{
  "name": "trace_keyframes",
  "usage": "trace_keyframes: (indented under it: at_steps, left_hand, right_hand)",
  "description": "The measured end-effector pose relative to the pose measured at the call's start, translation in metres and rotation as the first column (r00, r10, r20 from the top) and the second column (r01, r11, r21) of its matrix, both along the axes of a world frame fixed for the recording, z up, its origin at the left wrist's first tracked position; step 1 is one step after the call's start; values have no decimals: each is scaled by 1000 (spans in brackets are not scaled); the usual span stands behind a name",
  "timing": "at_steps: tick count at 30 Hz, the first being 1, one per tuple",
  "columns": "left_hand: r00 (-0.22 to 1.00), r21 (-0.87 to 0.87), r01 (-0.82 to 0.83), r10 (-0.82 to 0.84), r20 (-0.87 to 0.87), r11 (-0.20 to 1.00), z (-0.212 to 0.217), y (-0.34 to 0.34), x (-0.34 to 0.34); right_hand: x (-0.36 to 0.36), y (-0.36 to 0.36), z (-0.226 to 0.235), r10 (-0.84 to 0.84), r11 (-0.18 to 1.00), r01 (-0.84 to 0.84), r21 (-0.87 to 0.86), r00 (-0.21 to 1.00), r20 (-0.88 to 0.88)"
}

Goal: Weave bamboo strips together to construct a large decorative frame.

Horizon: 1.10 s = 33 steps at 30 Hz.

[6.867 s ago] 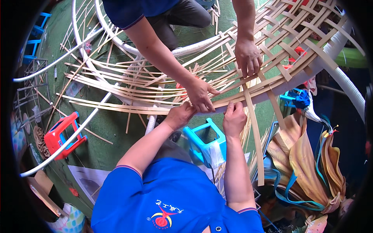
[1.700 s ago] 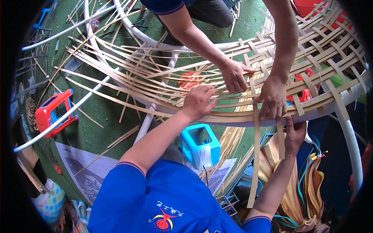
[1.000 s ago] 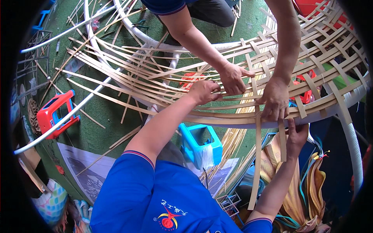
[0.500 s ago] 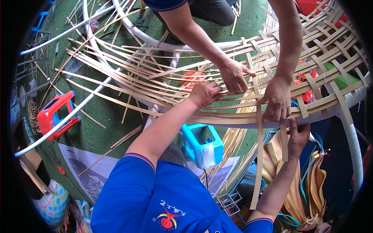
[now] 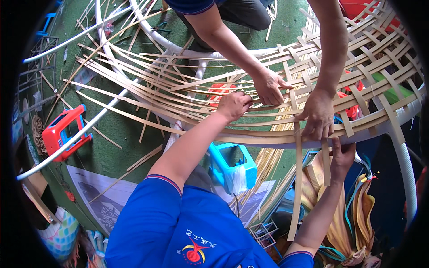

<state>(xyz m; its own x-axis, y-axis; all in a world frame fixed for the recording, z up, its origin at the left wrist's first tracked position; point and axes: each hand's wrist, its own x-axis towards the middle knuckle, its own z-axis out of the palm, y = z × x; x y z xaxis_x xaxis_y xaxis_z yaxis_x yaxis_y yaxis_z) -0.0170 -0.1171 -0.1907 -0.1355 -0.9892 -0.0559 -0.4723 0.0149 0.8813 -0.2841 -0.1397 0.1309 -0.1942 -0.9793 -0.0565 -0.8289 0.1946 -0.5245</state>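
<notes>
Pinching bamboo strips (image 5: 250,114): left hand (image 5: 233,105) on the woven frame (image 5: 380,58); right hand (image 5: 342,156) grips an upright strip (image 5: 325,161) below its rim; blue stool (image 5: 232,165) beneath

Dressed in a bright blue short-sleeved shirt (image 5: 178,232) with red-and-white trim at the cuffs, a small red and yellow emblem on the chest. Bare forearms, left hand (image 5: 233,105) and right hand (image 5: 342,156) ungloved.

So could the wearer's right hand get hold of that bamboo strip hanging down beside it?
Probably yes. The right hand reaches up under the woven frame's rim, and the hanging bamboo strip drops free just to its left, with nothing between them. The co-worker's hand grips above, at the rim.
</notes>
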Motion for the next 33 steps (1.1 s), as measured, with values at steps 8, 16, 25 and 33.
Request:
trace_keyframes:
  at_steps: [8,16,25,33]
  left_hand:
    - [1000,-53,-2,0,-29,999,10,-3,-3]
    - [978,50,109,-98,-184,993,29,-15,4]
    - [992,-225,115,-125,-32,968,17,-11,-3]
    - [981,-410,169,-112,159,896,25,-3,-12]
  right_hand:
    - [5,-2,-1,-9,1000,9,-17,1000,-15]
    - [2,0,-1,2,1000,-2,-19,1000,-10]
    - [7,-1,-1,3,999,-2,-34,1000,21]
    - [11,-1,1,5,1000,-4,-27,999,36]
